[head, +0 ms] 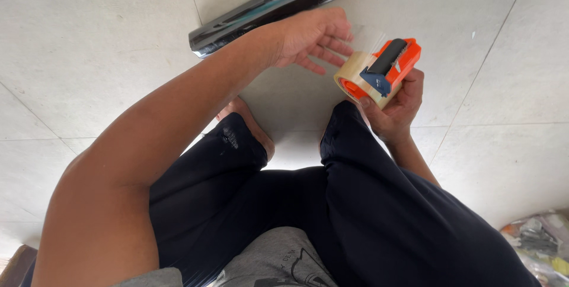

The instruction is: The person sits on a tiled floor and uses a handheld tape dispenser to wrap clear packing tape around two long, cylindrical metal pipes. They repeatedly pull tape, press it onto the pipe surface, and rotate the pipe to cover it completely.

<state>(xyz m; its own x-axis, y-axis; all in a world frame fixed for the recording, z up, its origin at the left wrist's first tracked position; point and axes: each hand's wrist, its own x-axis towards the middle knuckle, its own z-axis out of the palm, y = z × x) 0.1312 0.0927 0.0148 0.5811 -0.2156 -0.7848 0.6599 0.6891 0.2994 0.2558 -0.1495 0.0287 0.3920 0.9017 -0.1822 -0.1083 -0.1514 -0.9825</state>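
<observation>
Fingers (409,94) half-hidden behind tape dispenser (382,71)

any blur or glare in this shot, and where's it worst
Head view: the left hand is slightly motion-blurred at the fingers; the tape dispenser in the right hand is fairly sharp; streaky reflections run along the shiny film roll; the light is soft and even, with faint shadows on the tiled floor.

One orange tape dispenser (385,71) carries one roll of clear tape (351,72). One shiny silver roll (284,2) lies just beyond the dispenser. Two hands flank it: left hand (311,37), right hand (397,106).
</observation>
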